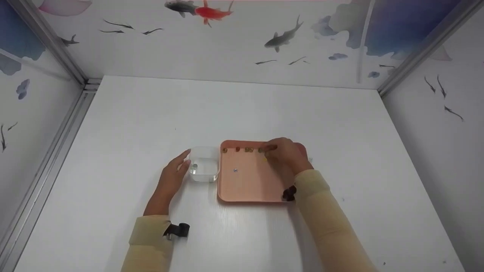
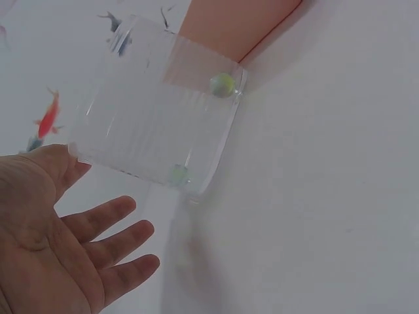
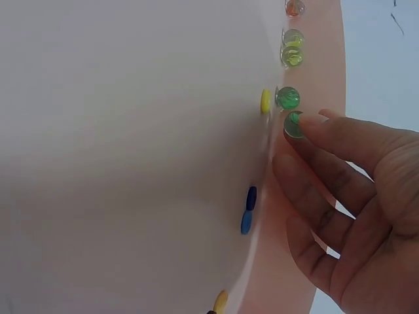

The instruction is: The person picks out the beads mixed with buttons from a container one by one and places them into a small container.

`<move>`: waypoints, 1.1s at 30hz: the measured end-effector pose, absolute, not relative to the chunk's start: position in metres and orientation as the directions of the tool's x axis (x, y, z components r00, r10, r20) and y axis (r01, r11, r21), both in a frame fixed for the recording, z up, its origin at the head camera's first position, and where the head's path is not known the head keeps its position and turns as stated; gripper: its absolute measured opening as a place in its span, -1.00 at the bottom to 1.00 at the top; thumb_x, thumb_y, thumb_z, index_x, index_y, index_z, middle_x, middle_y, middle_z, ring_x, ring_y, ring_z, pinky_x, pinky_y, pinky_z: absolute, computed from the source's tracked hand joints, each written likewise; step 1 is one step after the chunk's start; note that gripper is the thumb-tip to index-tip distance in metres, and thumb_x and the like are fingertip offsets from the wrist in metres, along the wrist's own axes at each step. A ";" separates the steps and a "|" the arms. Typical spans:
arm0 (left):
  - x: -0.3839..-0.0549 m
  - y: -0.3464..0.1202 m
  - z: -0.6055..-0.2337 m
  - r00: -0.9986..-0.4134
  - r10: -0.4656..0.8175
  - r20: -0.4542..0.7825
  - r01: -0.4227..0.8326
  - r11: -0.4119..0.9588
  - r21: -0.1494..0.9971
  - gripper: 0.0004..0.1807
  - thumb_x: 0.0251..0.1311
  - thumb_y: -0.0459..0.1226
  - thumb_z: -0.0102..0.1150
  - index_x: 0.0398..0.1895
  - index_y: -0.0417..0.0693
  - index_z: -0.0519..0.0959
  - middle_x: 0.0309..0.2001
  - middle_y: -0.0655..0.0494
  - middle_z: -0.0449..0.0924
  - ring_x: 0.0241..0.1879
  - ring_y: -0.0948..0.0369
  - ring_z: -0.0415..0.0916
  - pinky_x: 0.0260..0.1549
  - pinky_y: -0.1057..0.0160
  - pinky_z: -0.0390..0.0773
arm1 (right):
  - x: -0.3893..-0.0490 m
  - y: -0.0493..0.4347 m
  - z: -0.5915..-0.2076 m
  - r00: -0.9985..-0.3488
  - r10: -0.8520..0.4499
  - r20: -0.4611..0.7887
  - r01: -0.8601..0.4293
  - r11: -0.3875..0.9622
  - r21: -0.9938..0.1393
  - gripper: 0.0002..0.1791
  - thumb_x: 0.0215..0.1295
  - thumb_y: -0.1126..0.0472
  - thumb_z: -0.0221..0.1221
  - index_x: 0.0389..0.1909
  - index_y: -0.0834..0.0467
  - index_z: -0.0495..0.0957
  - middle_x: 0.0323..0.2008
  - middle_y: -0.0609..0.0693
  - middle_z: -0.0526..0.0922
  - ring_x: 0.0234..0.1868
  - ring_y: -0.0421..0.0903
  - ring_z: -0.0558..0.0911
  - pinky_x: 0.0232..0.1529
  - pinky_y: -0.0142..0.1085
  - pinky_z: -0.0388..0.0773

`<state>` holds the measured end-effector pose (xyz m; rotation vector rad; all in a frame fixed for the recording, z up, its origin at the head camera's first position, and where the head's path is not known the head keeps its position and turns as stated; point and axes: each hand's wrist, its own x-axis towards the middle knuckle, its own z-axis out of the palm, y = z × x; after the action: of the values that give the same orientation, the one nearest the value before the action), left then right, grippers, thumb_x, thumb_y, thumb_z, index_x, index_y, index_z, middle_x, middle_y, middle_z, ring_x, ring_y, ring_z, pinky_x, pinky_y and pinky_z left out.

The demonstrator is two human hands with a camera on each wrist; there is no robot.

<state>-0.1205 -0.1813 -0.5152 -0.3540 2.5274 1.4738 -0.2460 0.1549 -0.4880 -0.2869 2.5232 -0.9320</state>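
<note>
Right hand (image 1: 285, 153): reached over the far side of the tray, fingers pinching a clear marble with a green swirl (image 3: 294, 124)
Pinched marble: was held at the far rim, just beside a second green marble (image 3: 288, 98)
Marble row: ran left along the far rim from the second green marble, through two yellow-swirled marbles (image 3: 293, 55) and a red-orange marble (image 3: 294, 8), to a last marble (image 1: 225, 150) near the corner
Left hand (image 1: 174, 177): rested against the left side of the box, with fingers spread
Clear box (image 1: 204, 150): stood just left of the tray, with a yellow-green marble (image 2: 222, 85) and a pale green marble (image 2: 179, 173) inside
Pink tray (image 1: 245, 192): lay on the white counter (image 1: 234, 245)
Small pieces: lay in the tray as a yellow piece (image 3: 265, 101) near the second green marble, and farther off a dark blue piece (image 3: 251, 197) touching a lighter blue piece (image 3: 246, 222)
Walls (image 1: 227, 49): showed painted fish
</note>
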 end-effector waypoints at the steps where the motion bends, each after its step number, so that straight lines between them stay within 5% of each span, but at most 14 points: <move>1: -0.120 -0.181 -0.515 -0.951 -0.110 -0.287 -0.304 0.474 0.826 -0.46 0.48 0.00 -0.22 0.49 0.25 0.14 0.50 0.05 0.06 0.47 -0.05 -0.01 0.43 -0.13 -0.02 | -0.246 0.155 -0.488 -0.888 -0.328 -0.322 -0.045 0.760 -0.649 -0.71 0.26 0.33 0.24 -0.02 0.06 0.69 -0.02 -0.01 0.66 0.11 -0.02 0.53 0.14 -0.12 0.51; 14: -0.120 -0.181 -0.516 -0.955 -0.106 -0.277 -0.293 0.482 0.826 -0.47 0.50 -0.01 -0.25 0.50 0.25 0.13 0.51 0.03 0.05 0.48 -0.05 -0.04 0.44 -0.12 -0.02 | -0.241 0.150 -0.471 -0.904 -0.281 -0.323 -0.022 0.784 -0.620 -0.68 0.34 0.30 0.15 0.08 0.03 0.63 -0.03 0.02 0.63 -0.26 -0.06 0.53 -0.33 -0.32 0.51; 26: -0.118 -0.181 -0.515 -0.960 -0.101 -0.262 -0.276 0.509 0.815 -0.46 0.51 -0.03 -0.24 0.51 0.22 0.11 0.50 0.01 0.05 0.49 -0.03 -0.08 0.45 -0.09 -0.04 | -0.239 0.149 -0.468 -0.913 -0.254 -0.318 -0.039 0.832 -0.553 -0.66 0.34 0.15 0.17 0.11 -0.12 0.60 0.03 -0.08 0.64 -0.07 -0.08 0.61 0.08 -0.01 0.46; 33: -0.119 -0.181 -0.515 -0.959 -0.107 -0.261 -0.279 0.509 0.814 -0.47 0.51 -0.02 -0.25 0.50 0.23 0.12 0.50 0.03 0.06 0.49 -0.02 -0.08 0.45 -0.08 -0.03 | -0.237 0.147 -0.467 -0.919 -0.252 -0.304 -0.036 0.820 -0.572 -0.67 0.34 0.12 0.19 0.12 -0.13 0.59 0.04 -0.11 0.64 -0.01 -0.09 0.61 0.16 0.04 0.42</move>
<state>-0.1187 -0.1808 -0.5149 -0.3321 2.5707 1.4365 -0.2373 0.1472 -0.4667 -0.2171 2.6345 -0.8174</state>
